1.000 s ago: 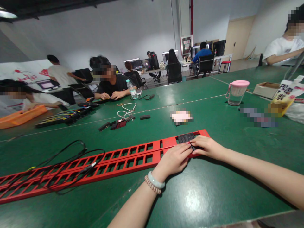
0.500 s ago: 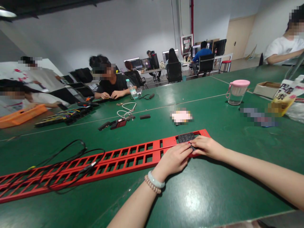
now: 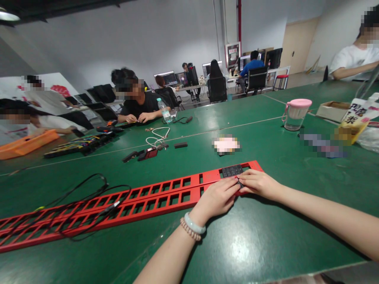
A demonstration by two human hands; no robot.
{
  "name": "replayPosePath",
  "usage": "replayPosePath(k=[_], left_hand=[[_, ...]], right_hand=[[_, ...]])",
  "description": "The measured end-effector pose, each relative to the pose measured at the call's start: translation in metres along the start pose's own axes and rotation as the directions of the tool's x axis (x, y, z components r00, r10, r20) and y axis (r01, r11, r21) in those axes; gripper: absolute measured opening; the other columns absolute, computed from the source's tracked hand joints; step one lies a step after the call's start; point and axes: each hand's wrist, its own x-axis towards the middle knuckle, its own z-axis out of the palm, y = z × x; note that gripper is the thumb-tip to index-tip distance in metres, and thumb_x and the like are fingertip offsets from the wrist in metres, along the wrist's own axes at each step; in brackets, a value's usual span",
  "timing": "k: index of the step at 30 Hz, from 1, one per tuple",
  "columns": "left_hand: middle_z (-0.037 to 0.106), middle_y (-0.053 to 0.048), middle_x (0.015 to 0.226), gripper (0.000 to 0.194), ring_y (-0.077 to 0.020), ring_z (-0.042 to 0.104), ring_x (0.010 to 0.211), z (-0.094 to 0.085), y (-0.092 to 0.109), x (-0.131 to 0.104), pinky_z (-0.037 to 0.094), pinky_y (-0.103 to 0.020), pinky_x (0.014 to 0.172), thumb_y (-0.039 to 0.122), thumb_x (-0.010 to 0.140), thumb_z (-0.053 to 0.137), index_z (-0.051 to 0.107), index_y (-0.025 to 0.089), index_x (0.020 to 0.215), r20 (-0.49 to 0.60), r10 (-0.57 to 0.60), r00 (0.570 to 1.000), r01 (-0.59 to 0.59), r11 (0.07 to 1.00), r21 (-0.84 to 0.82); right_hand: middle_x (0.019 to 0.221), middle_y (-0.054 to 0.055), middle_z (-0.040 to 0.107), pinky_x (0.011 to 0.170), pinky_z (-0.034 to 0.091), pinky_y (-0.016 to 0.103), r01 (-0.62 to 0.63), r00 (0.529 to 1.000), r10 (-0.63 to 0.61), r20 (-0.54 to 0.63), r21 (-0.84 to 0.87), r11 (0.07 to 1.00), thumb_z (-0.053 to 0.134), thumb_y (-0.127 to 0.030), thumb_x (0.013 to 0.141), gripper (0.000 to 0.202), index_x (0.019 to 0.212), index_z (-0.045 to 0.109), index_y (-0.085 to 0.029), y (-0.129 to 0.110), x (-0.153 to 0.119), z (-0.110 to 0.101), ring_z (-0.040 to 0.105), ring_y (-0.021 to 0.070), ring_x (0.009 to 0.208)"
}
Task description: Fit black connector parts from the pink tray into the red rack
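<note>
A long red slotted frame (image 3: pixel 194 193) lies across the green table. Near its right end a black block with several segments (image 3: pixel 232 170) sits in an upper opening. My left hand (image 3: pixel 217 197), with bracelets at the wrist, rests over the lower row, fingers together and bent. From the right, my right hand (image 3: pixel 260 183) meets it, its fingertips pressed together on a small dark piece (image 3: pixel 241 183) in the lower opening. The fingers hide most of that piece. Black cables (image 3: pixel 97 228) lie looped over the frame's left part.
Beyond the frame are dark parts (image 3: pixel 148 154), a white cable (image 3: pixel 160 136) and a bottle (image 3: pixel 164 111). A pink-lidded cup (image 3: pixel 294 115) and a cardboard box (image 3: pixel 331 110) stand at the right. A person in black (image 3: pixel 142 103) works across the table.
My hands stay at the same spot on the red frame, with barely any finger movement. In the left background, a standing person has shifted posture.
</note>
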Motion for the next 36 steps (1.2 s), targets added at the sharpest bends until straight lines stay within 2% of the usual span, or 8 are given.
replayPosePath(k=[10,36], left_hand=[[0.048,-0.011,0.129,0.037,-0.0204,0.043,0.121,0.0005,-0.0005,0.0004,0.037,-0.039,0.103,0.019,0.086,0.044,0.044,0.014,0.123,0.031,-0.009,0.999,0.009,1.000,-0.014],[0.051,-0.010,0.125,0.037,-0.0192,0.045,0.119,-0.0026,0.0018,0.0014,0.040,-0.036,0.100,0.018,0.085,0.046,0.044,0.015,0.122,-0.002,0.003,1.000,-0.003,1.000,0.010]], right_hand=[[0.100,0.011,0.066,0.081,0.053,0.036,0.016,1.000,-0.016,-0.008,-0.017,1.000,0.053,-0.033,0.084,0.027,0.100,0.065,-0.014,-0.0010,0.0001,-0.0012,0.057,0.0211,0.096],[0.101,0.010,0.067,0.083,0.051,0.036,0.015,1.000,-0.016,0.020,0.011,1.000,0.053,-0.032,0.084,0.027,0.102,0.064,-0.016,-0.0014,0.0014,-0.0035,0.057,0.0205,0.096]])
